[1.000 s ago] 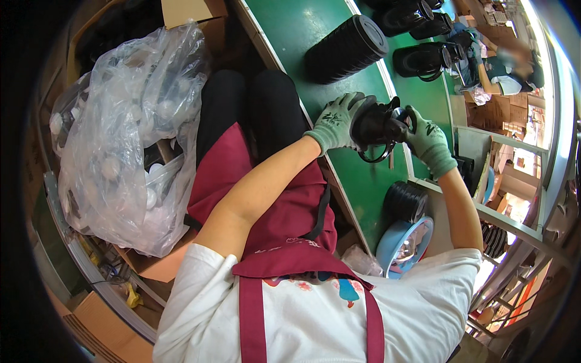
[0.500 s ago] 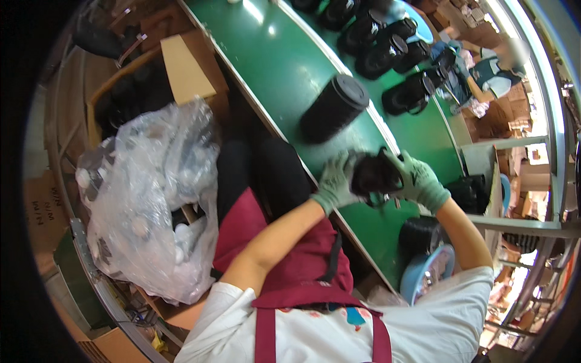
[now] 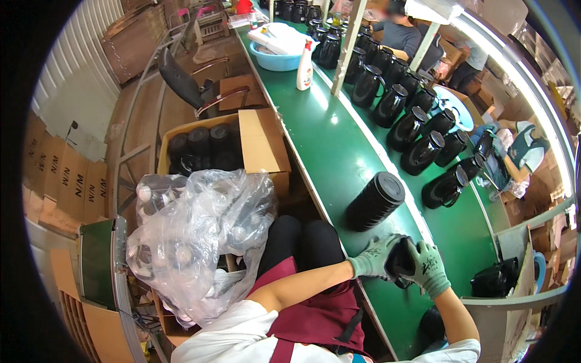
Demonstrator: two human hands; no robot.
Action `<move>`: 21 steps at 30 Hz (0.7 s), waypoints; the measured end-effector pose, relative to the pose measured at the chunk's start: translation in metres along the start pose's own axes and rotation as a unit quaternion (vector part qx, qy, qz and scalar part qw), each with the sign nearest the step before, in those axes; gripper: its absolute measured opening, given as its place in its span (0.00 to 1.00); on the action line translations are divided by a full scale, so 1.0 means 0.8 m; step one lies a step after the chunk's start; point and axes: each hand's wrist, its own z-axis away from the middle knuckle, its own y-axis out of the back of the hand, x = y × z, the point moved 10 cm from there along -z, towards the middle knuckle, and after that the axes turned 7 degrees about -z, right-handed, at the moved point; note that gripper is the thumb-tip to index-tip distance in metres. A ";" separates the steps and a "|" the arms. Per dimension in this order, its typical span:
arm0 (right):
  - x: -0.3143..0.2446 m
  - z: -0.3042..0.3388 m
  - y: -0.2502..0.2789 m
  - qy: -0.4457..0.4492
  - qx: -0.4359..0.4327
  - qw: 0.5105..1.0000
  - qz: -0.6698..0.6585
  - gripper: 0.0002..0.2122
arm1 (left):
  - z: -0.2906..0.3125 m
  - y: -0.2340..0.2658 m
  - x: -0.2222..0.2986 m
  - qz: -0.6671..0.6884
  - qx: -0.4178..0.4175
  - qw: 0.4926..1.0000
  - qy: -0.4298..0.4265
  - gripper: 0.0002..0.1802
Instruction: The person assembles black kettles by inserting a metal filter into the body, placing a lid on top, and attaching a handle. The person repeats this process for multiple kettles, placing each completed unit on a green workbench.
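Between my gloved hands is a black, glossy rounded part [image 3: 399, 260], too dark and covered to name exactly. My left hand [image 3: 374, 259] grips its left side, fingers curled over the top. My right hand [image 3: 428, 267] closes on its right side, in the same pale green kind of glove. Both hands are above the green worktable [image 3: 387, 302], near its front edge. Just beyond them a black ribbed cylinder [image 3: 375, 202] stands on the table. A black jug with a handle [image 3: 445, 186] is farther off to the right, past a pale divider strip.
Several black jugs [image 3: 390, 104] line the far side. A spray bottle [image 3: 305, 68] and a blue basin [image 3: 275, 60] stand farther up the table. A plastic bag of parts [image 3: 200, 242] and a carton of black cylinders [image 3: 260, 142] are at my left. A co-worker [image 3: 399, 33] sits across.
The head view has swung, showing more of the table's far end and the left side. Both hands still hold the black part, whose loop-like edge no longer shows.
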 end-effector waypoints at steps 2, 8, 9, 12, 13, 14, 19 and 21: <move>0.005 0.001 0.006 -0.005 0.039 0.999 0.000 0.40 | -0.009 -0.013 -0.005 0.069 -0.063 0.996 0.011 0.71; 0.032 0.006 0.003 -0.266 0.164 0.942 -0.122 0.23 | 0.027 -0.034 0.019 0.007 0.241 0.968 0.069 0.62; 0.035 0.005 0.001 -0.281 0.154 0.939 -0.127 0.23 | 0.022 -0.030 0.025 -0.028 0.263 0.963 0.046 0.60; 0.023 0.003 -0.001 -0.170 0.197 0.960 -0.107 0.31 | 0.032 -0.022 0.011 -0.086 0.321 0.943 0.022 0.60; 0.024 0.013 0.004 -0.138 0.199 0.965 -0.102 0.35 | 0.030 -0.022 0.003 -0.055 0.294 0.954 0.021 0.64; 0.034 0.025 0.000 -0.122 0.170 0.973 -0.100 0.39 | 0.020 -0.025 0.002 -0.060 0.254 0.964 0.048 0.66; 0.052 0.022 -0.012 -0.133 0.148 0.977 -0.078 0.41 | 0.023 -0.038 0.015 -0.057 0.267 0.958 0.088 0.68; 0.057 0.035 -0.012 -0.132 0.215 0.961 -0.112 0.41 | 0.025 -0.041 0.009 -0.038 0.265 0.959 0.097 0.69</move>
